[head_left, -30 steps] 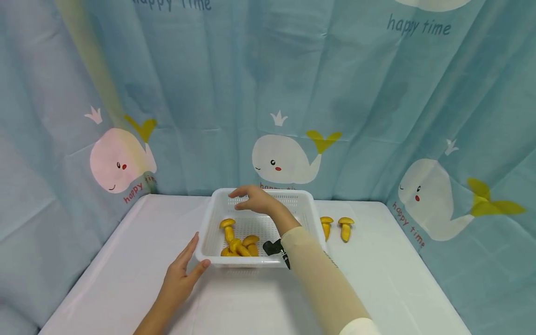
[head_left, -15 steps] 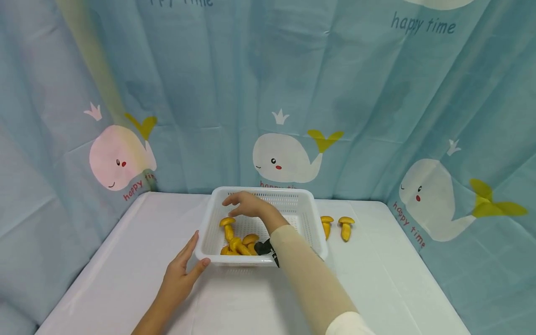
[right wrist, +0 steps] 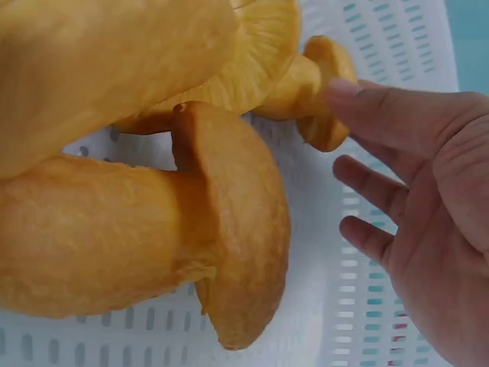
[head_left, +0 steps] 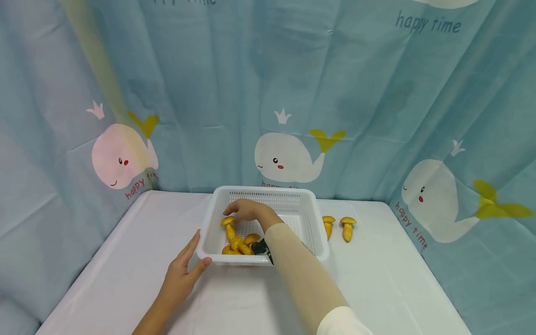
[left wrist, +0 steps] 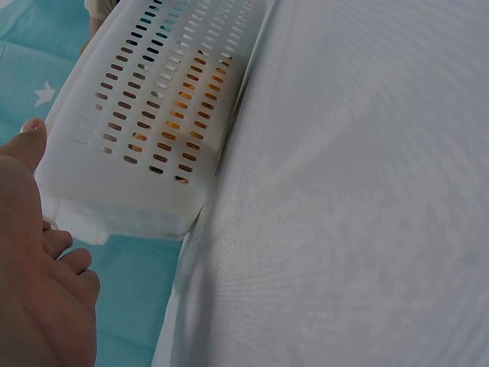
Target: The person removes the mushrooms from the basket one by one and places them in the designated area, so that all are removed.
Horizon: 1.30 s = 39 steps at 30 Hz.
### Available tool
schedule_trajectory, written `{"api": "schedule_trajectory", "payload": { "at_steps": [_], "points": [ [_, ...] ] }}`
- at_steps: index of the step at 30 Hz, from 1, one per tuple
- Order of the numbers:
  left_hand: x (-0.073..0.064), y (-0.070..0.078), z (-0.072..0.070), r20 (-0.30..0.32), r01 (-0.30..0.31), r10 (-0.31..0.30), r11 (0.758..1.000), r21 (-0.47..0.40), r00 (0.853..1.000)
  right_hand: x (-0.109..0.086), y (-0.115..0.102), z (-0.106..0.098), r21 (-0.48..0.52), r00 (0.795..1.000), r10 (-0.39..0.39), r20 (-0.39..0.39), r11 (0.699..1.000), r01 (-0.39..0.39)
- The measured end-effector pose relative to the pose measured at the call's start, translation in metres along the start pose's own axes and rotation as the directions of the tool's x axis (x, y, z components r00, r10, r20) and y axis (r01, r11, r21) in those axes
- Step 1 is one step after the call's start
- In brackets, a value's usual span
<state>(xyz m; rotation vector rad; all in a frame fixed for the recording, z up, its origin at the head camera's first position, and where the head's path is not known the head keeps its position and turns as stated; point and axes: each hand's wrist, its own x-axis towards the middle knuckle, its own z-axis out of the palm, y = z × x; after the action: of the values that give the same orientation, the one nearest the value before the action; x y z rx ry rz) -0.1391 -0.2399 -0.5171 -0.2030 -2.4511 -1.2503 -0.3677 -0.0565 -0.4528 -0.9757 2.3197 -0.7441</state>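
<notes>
In the head view, a white perforated plastic basket [head_left: 289,190] stands on the table with several yellow toy mushrooms inside. My right hand [head_left: 248,210] reaches into its left part, at the cap of the leftmost mushroom [head_left: 230,231]. The right wrist view shows the thumb on this mushroom's cap [right wrist: 328,84], with the index finger on its far side. The other fingers are loosely bent. A larger-looking mushroom [right wrist: 237,229] lies close to that camera. My left hand [head_left: 179,274] is at the basket's near left corner, thumb and fingers spread, fingertips right at the rim.
Two more mushrooms, one beside the basket [head_left: 328,226] and one farther right [head_left: 347,229], lie on the white table [head_left: 389,274]. A blue curtain [head_left: 201,93] with whale prints hangs behind and around the table.
My right hand has moved down and slightly left, from above the basket to the leftmost mushroom's cap. The left hand has stayed at the basket corner.
</notes>
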Motion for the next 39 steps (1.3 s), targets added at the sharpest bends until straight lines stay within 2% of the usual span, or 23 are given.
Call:
{"api": "schedule_trajectory", "payload": {
  "at_steps": [5, 12, 18, 27, 36, 39],
  "points": [
    [0.0, 0.002, -0.003, 0.008, 0.024, -0.024, 1.0, 0.005, 1.0, 0.003, 0.005, 0.002, -0.032, 1.0, -0.004, 0.013, 0.999, 0.004],
    [0.001, 0.001, 0.002, -0.002, -0.019, 0.019, 1.0, -0.009, 1.0, -0.001, 0.009, 0.001, -0.041, 1.0, 0.022, -0.002, 0.999, -0.022],
    [0.001, 0.003, 0.003, -0.002, -0.002, 0.002, 1.0, 0.005, 1.0, -0.007, 0.006, -0.005, -0.046, 0.998, 0.032, -0.06, 0.998, -0.034],
    [0.001, 0.001, 0.0, -0.002, 0.001, -0.001, 1.0, 0.019, 1.0, -0.017, -0.009, -0.026, -0.006, 0.987, -0.041, -0.157, 0.999, 0.041],
    [-0.001, 0.0, 0.0, -0.005, 0.018, -0.018, 1.0, 0.024, 1.0, -0.039, -0.022, -0.032, -0.009, 0.972, -0.064, -0.225, 0.998, 0.064],
    [0.0, 0.001, -0.001, 0.001, 0.032, -0.032, 0.999, 0.029, 0.999, -0.047, -0.029, -0.034, -0.044, 0.965, -0.078, -0.249, 0.997, 0.069]
  ]
}}
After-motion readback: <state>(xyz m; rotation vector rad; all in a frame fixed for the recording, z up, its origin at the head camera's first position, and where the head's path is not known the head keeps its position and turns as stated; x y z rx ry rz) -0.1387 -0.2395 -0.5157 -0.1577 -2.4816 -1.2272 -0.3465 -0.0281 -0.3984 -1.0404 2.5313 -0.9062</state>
